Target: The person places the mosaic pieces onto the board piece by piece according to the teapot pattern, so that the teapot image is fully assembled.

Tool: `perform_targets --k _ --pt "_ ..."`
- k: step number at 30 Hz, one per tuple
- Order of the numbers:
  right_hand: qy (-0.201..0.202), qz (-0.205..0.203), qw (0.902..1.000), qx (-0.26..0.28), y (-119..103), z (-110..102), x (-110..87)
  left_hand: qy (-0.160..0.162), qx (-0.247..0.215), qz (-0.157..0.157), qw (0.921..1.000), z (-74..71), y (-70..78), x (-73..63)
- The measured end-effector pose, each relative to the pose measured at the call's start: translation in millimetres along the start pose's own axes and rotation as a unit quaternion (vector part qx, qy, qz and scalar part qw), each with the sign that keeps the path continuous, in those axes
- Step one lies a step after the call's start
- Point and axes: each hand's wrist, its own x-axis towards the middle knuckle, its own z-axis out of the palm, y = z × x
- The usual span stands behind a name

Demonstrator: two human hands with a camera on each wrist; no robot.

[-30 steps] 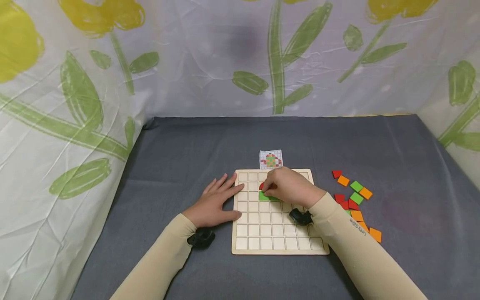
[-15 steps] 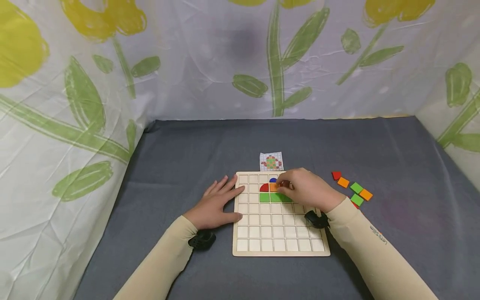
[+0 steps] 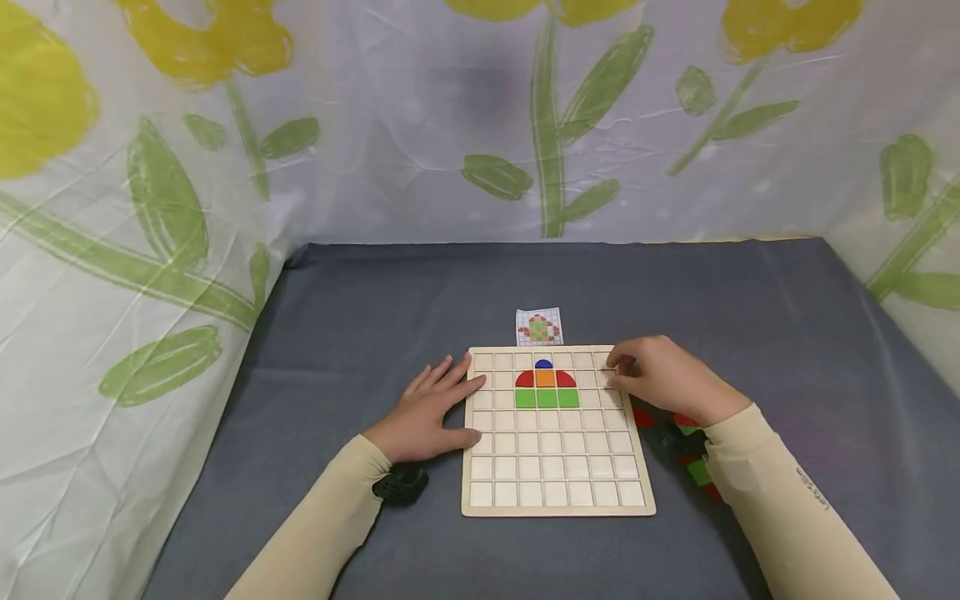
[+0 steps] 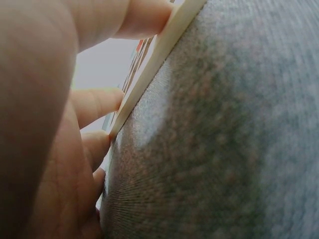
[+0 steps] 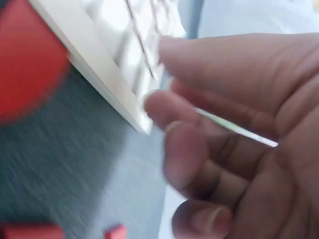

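Observation:
A wooden grid board [image 3: 517, 446] lies on the dark cloth. In its upper middle cells sit a blue half-round piece [image 3: 543, 364], an orange square [image 3: 545, 378] between two red quarter-rounds [image 3: 565, 379], and a row of green squares [image 3: 547, 398]. My left hand [image 3: 427, 412] spreads its fingers against the board's left edge; the left wrist view shows fingertips [image 4: 144, 20] touching that wooden edge. My right hand [image 3: 675, 375] hovers over the board's upper right edge. Its fingers are loosely bent and the right wrist view shows nothing between thumb and fingertips [image 5: 184, 154].
Behind the board lies a small printed card [image 3: 538, 327] with a coloured grid pattern. Loose red pieces [image 3: 643, 417] and green pieces [image 3: 698, 472] lie right of the board, partly hidden under the right arm. A flower-printed curtain [image 3: 405, 150] hangs behind the table.
My right hand has left the coloured pieces and moved right to the board's edge. The right-hand red quarter-round now shows in its cell. The left hand stays in place.

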Motion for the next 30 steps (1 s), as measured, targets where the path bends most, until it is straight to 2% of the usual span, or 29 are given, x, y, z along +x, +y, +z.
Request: perform_targets --k 6,16,23,30 --pt "-0.019 0.041 0.9989 0.013 21.8 -19.3 -7.9 -0.003 0.003 0.004 1.0 -0.1 -1.1 -0.5" --pt "-0.02 0.108 0.9934 0.034 57.1 -48.7 -24.2 -0.001 -0.005 0.013 0.9999 -0.7 -1.4 0.2" --pt "-0.04 0.13 0.9901 0.035 72.7 -49.9 -24.3 0.002 -0.002 0.008 1.0 -1.9 -1.2 -1.2" --pt "-0.044 0.132 0.9898 0.03 76.2 -42.3 -19.1 0.005 -0.005 0.008 0.9999 -1.9 -0.1 -1.1"
